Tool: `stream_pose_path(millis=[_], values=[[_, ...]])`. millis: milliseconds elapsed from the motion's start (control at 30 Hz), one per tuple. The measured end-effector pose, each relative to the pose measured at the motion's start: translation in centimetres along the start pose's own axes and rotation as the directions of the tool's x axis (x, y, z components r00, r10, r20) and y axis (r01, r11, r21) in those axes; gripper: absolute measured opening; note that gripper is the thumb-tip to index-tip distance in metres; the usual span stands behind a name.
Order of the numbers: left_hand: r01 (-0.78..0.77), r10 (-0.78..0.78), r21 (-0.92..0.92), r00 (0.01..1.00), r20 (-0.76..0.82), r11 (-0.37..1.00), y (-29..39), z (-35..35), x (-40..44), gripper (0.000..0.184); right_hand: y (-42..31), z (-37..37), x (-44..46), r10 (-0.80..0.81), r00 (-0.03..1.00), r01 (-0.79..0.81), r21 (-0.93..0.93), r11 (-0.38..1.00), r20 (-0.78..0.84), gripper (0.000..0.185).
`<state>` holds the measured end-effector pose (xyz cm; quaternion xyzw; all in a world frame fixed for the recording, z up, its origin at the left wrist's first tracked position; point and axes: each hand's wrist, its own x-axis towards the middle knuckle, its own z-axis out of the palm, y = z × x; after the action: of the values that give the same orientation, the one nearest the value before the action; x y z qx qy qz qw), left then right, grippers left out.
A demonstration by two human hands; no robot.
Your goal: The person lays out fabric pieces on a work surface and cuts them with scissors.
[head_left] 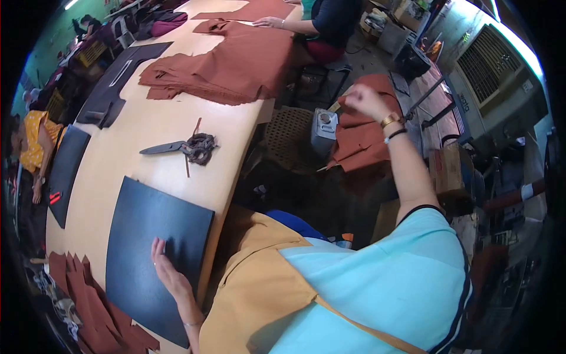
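My left hand (167, 272) is open, fingers extended, over a dark flat board (138, 221) on the table; whether it touches the board I cannot tell. My right hand (367, 102) is reached out to the right with curled fingers, above rust-brown fabric (362, 141). A small tan piece (334, 107) shows at its fingertips, too small to name. Just below that hand stands a grey metal can (324, 131) with a round cap, beside a brown perforated seat (289, 131). Large scissors (163, 148) with wrapped handles lie on the table beyond the board.
Stacked rust-brown fabric pieces (236, 62) cover the far part of the table (112, 177). More cut pieces (97, 307) lie at the near left. Another dark board (68, 168) rests along the left edge. A co-worker's hand (269, 22) is on the fabric; another person (35, 141) is at left.
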<state>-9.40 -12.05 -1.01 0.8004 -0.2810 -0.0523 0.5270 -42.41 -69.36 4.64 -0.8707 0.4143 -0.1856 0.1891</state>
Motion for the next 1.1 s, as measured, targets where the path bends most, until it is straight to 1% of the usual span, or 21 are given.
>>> stream_pose_path(millis=[33, 100, 133, 233, 300, 400, 433, 533, 567, 667, 733, 767, 800, 833, 867, 900, 967, 1000, 1033, 1067, 1100], values=[[-0.02, 0.021, -0.033, 1.0, 0.019, 0.999, 0.3, 0.4, -0.1, 0.041, 3.0, 3.0, -1.7, 0.062, 0.997, -0.063, 0.015, 0.998, 0.052, 0.036], [-0.041, 0.046, -0.092, 0.998, 0.053, 0.995, 1.3, 0.5, -0.4, 0.031, 3.8, 5.7, -4.0, 0.145, 0.986, -0.108, -0.332, 0.937, 0.088, 0.036], [-0.029, 0.032, -0.064, 0.998, 0.057, 0.998, 1.5, 0.5, -0.3, 0.03, 3.9, 6.7, -4.3, 0.322, 0.935, -0.246, -0.386, 0.889, 0.146, 0.042], [-0.013, 0.011, 0.025, 0.996, 0.087, 1.0, 1.9, 0.8, 0.0, 0.027, 3.3, 7.5, -5.4, 0.543, 0.833, -0.316, -0.718, 0.62, 0.102, 0.067], [-0.031, 0.019, 0.09, 0.992, 0.124, 0.995, 2.0, 0.9, 0.0, 0.027, 3.1, 7.6, -5.8, 0.628, 0.775, -0.277, -0.859, 0.43, 0.065, 0.081], [-0.007, -0.006, 0.115, 0.993, 0.115, 0.993, 2.7, 1.4, 0.3, 0.028, 6.1, 7.6, -6.1, 0.543, 0.84, -0.256, -0.874, 0.412, 0.01, 0.09], [-0.014, -0.003, 0.135, 0.992, 0.127, 0.991, 2.7, 1.5, 0.3, 0.028, 5.6, 6.8, -5.7, 0.614, 0.786, -0.234, -0.884, 0.404, 0.072, 0.087], [-0.043, 0.016, 0.189, 0.99, 0.141, 0.981, 2.6, 1.7, 0.4, 0.028, 7.1, 6.4, -5.2, 0.413, 0.906, -0.306, -0.816, 0.49, -0.092, 0.078], [-0.053, 0.024, 0.203, 0.989, 0.143, 0.978, 2.5, 1.8, 0.4, 0.028, 7.3, 5.9, -5.1, 0.392, 0.911, -0.306, -0.848, 0.433, -0.128, 0.059], [-0.079, 0.037, 0.258, 0.986, 0.166, 0.963, 2.9, 1.7, 0.4, 0.028, 10.4, 4.9, -2.8, 0.555, 0.819, -0.387, -0.856, 0.343, -0.147, 0.037], [-0.095, 0.046, 0.28, 0.983, 0.178, 0.955, 3.0, 1.6, 0.6, 0.028, 9.5, 4.0, -1.8, 0.663, 0.749, -0.32, -0.882, 0.346, -0.012, 0.03], [-0.101, 0.051, 0.283, 0.982, 0.18, 0.954, 3.0, 1.5, 0.6, 0.028, 9.8, 4.4, -1.8, 0.579, 0.812, -0.336, -0.868, 0.365, -0.072, 0.028], [-0.102, 0.054, 0.288, 0.984, 0.171, 0.952, 2.9, 1.5, 0.6, 0.028, 9.9, 4.3, -1.7, 0.487, 0.873, -0.198, -0.9, 0.388, 0.019, 0.024], [-0.123, 0.072, 0.3, 0.982, 0.175, 0.946, 2.8, 1.4, 0.7, 0.029, 11.3, 4.3, -1.7, 0.277, 0.959, -0.075, -0.89, 0.449, 0.059, 0.021], [-0.137, 0.085, 0.317, 0.982, 0.17, 0.938, 2.6, 1.3, 0.8, 0.029, 10.4, 4.0, -1.6, 0.191, 0.98, -0.058, -0.858, 0.51, 0.047, 0.022], [-0.139, 0.09, 0.338, 0.984, 0.157, 0.931, 2.5, 1.3, 0.8, 0.03, 8.5, 3.3, -1.0, 0.289, 0.956, -0.142, -0.79, 0.596, 0.046, 0.028], [-0.144, 0.102, 0.325, 0.985, 0.14, 0.935, 2.7, 1.1, 1.1, 0.031, 1.6, 2.3, -0.6, 0.502, 0.842, -0.527, -0.497, 0.689, -0.197, 0.027], [-0.17, 0.138, 0.322, 0.983, 0.119, 0.931, 3.1, 0.9, 1.4, 0.029, 6.9, 3.4, 0.7, 0.344, 0.881, -0.448, -0.339, 0.827, -0.326, 0.034], [-0.184, 0.156, 0.293, 0.981, 0.114, 0.938, 3.0, 0.6, 1.7, 0.029, 14.5, 4.1, 3.4, 0.061, 0.902, -0.226, -0.348, 0.91, -0.428, 0.041], [-0.179, 0.15, 0.276, 0.981, 0.121, 0.944, 2.8, 0.2, 1.9, 0.031, 14.5, 3.5, 5.7, 0.149, 0.828, -0.249, -0.117, 0.961, -0.54, 0.04], [-0.194, 0.168, 0.292, 0.979, 0.113, 0.936, 2.8, 0.3, 1.5, 0.031, 11.8, 3.0, 7.8, 0.347, 0.726, -0.223, 0.274, 0.935, -0.593, 0.04]])
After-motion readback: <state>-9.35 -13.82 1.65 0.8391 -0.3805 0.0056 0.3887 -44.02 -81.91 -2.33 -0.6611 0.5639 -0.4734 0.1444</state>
